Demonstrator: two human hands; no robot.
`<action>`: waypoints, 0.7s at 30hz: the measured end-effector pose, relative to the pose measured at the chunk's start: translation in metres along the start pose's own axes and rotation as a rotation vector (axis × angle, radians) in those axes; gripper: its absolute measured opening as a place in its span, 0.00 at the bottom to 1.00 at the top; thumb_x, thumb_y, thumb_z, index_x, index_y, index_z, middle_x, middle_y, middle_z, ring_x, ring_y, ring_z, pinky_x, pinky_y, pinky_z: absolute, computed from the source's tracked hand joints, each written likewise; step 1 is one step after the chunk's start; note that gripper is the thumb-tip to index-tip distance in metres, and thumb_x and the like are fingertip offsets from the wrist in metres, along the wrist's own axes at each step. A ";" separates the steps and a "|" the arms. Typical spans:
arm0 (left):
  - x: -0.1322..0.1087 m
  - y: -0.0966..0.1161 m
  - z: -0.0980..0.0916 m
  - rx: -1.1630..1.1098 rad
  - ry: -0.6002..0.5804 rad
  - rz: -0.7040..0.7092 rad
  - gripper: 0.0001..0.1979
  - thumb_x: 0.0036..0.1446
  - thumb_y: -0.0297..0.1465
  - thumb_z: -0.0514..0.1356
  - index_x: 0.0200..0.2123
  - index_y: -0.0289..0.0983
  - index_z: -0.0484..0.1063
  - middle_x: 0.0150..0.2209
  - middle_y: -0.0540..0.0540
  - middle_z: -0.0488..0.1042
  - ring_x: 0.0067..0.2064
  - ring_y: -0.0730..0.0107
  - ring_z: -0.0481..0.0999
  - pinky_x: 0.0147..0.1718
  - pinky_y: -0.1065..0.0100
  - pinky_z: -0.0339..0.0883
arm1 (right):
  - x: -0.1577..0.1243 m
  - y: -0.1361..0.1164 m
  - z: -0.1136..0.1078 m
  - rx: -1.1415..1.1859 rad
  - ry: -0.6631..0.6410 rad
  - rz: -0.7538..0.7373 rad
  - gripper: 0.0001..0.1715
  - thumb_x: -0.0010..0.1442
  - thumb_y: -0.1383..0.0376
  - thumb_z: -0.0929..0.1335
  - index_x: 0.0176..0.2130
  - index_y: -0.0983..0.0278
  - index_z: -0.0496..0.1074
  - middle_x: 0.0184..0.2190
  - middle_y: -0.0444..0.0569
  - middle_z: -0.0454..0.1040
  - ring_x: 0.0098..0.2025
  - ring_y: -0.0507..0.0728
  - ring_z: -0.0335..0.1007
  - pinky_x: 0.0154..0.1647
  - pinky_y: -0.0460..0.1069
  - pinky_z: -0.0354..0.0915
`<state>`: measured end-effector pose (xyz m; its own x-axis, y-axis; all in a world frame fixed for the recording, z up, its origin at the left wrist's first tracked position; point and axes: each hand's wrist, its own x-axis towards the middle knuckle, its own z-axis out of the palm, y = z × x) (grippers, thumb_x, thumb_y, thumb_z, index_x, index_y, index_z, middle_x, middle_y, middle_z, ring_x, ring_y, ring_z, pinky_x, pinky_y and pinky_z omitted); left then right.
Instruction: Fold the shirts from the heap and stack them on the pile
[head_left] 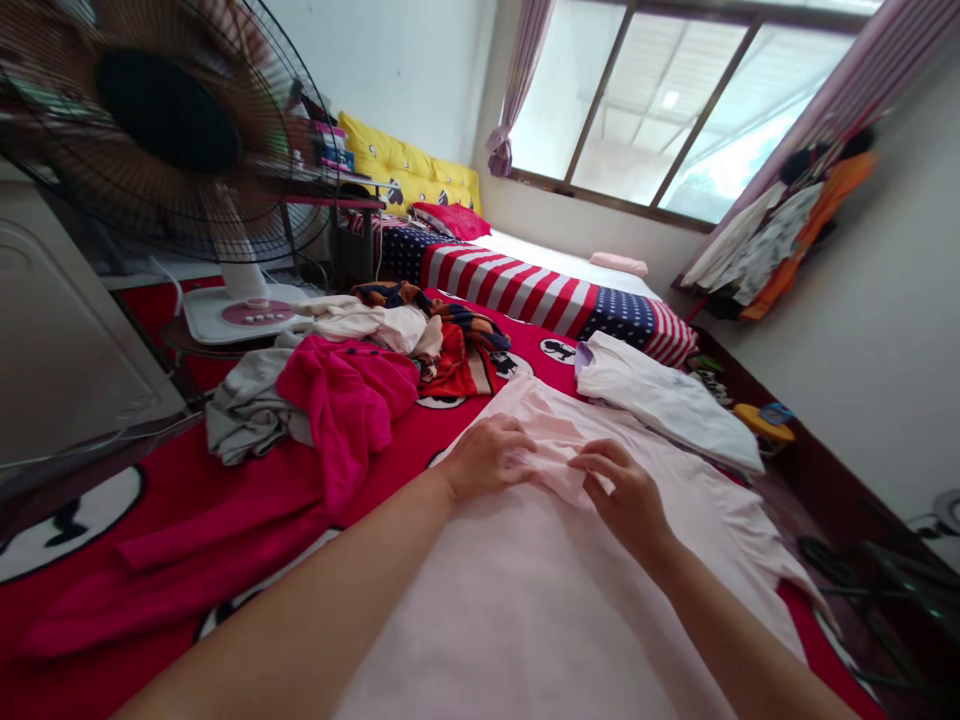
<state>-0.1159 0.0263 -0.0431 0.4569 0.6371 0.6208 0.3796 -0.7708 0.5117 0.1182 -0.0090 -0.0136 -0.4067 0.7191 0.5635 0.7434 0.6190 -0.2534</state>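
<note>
Pink shirt (525,600) fold inside right grip (628,498)

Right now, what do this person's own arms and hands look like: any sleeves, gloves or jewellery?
The left arm and right arm are bare, with no sleeve in view up to the picture's edge. The left hand and right hand wear no gloves; no ring, watch or bracelet shows.

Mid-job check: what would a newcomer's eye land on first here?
The left hand and right hand pinch a fold of the pale pink garment spread centre-front on the red bedspread. A bright pink garment is heaped to their left, under a big fan at top left.
</note>
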 end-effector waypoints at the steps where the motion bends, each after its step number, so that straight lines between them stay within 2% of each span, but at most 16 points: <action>1: 0.000 0.000 -0.001 -0.009 0.006 -0.006 0.12 0.54 0.39 0.64 0.38 0.38 0.77 0.37 0.44 0.76 0.43 0.65 0.73 0.44 0.67 0.66 | 0.001 -0.004 -0.004 0.006 0.053 -0.014 0.12 0.57 0.72 0.64 0.36 0.61 0.75 0.38 0.49 0.72 0.41 0.56 0.71 0.41 0.49 0.67; 3: 0.001 0.000 -0.002 -0.029 0.019 -0.018 0.12 0.59 0.39 0.59 0.36 0.37 0.77 0.37 0.44 0.76 0.43 0.66 0.73 0.44 0.67 0.65 | -0.001 -0.014 -0.009 -0.001 0.093 -0.047 0.10 0.57 0.71 0.65 0.37 0.61 0.74 0.39 0.50 0.73 0.42 0.57 0.70 0.44 0.52 0.66; 4: 0.002 -0.001 -0.001 -0.037 0.021 -0.022 0.13 0.61 0.39 0.57 0.35 0.37 0.77 0.36 0.44 0.76 0.42 0.66 0.73 0.44 0.67 0.65 | -0.003 -0.019 -0.011 -0.006 0.064 -0.064 0.10 0.57 0.71 0.65 0.37 0.61 0.74 0.38 0.50 0.74 0.42 0.57 0.71 0.45 0.52 0.66; 7: 0.002 -0.004 0.001 -0.027 -0.008 -0.007 0.18 0.63 0.39 0.54 0.28 0.36 0.76 0.32 0.44 0.76 0.38 0.68 0.73 0.41 0.68 0.64 | -0.015 -0.029 -0.012 -0.001 -0.157 -0.054 0.10 0.58 0.70 0.65 0.38 0.60 0.74 0.34 0.47 0.76 0.36 0.55 0.72 0.39 0.50 0.66; 9: 0.002 -0.006 0.003 0.009 -0.054 0.002 0.20 0.63 0.38 0.54 0.24 0.35 0.74 0.29 0.44 0.76 0.36 0.68 0.73 0.39 0.69 0.63 | -0.023 -0.026 -0.010 0.028 -0.228 0.027 0.10 0.58 0.69 0.65 0.39 0.59 0.74 0.32 0.45 0.76 0.33 0.54 0.72 0.34 0.48 0.66; 10: 0.002 -0.006 0.003 0.028 -0.079 0.000 0.20 0.63 0.38 0.54 0.23 0.35 0.74 0.28 0.45 0.75 0.35 0.68 0.73 0.38 0.69 0.63 | -0.026 -0.022 -0.009 0.049 -0.201 0.087 0.09 0.58 0.68 0.65 0.39 0.59 0.74 0.32 0.45 0.76 0.31 0.53 0.72 0.33 0.47 0.66; 12: 0.002 -0.004 0.003 0.055 -0.113 -0.020 0.17 0.61 0.37 0.57 0.23 0.35 0.74 0.27 0.45 0.75 0.34 0.68 0.72 0.37 0.69 0.63 | -0.026 -0.009 -0.008 0.058 -0.056 0.228 0.08 0.58 0.64 0.65 0.37 0.60 0.74 0.32 0.46 0.76 0.30 0.53 0.72 0.31 0.47 0.66; 14: 0.002 -0.002 0.002 0.063 -0.119 -0.043 0.11 0.58 0.35 0.60 0.26 0.36 0.75 0.29 0.46 0.75 0.35 0.68 0.72 0.37 0.69 0.63 | -0.021 0.008 -0.007 -0.010 0.069 0.366 0.11 0.59 0.60 0.64 0.37 0.61 0.74 0.36 0.49 0.76 0.32 0.54 0.72 0.31 0.48 0.66; 16: 0.001 0.001 0.001 0.054 -0.120 -0.053 0.06 0.55 0.32 0.62 0.29 0.37 0.76 0.32 0.46 0.76 0.37 0.68 0.73 0.39 0.69 0.64 | -0.013 0.024 -0.005 -0.089 0.082 0.479 0.16 0.58 0.55 0.64 0.39 0.63 0.74 0.41 0.51 0.75 0.34 0.56 0.72 0.31 0.48 0.66; 18: 0.000 0.003 0.000 0.038 -0.129 -0.054 0.04 0.53 0.31 0.62 0.31 0.38 0.77 0.34 0.46 0.77 0.39 0.67 0.73 0.41 0.69 0.65 | -0.004 0.037 -0.005 -0.114 -0.021 0.558 0.19 0.56 0.53 0.64 0.37 0.64 0.75 0.38 0.52 0.75 0.34 0.56 0.72 0.32 0.49 0.65; 21: -0.001 0.003 0.001 0.028 -0.131 -0.055 0.07 0.53 0.31 0.61 0.36 0.39 0.78 0.34 0.46 0.78 0.40 0.66 0.74 0.43 0.67 0.65 | 0.007 0.047 -0.008 -0.161 -0.240 0.691 0.16 0.54 0.55 0.65 0.26 0.62 0.75 0.27 0.49 0.76 0.31 0.57 0.71 0.29 0.48 0.61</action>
<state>-0.1142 0.0238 -0.0432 0.5355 0.6746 0.5081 0.4287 -0.7354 0.5247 0.1551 0.0228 -0.0151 0.0907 0.9879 0.1259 0.9325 -0.0398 -0.3589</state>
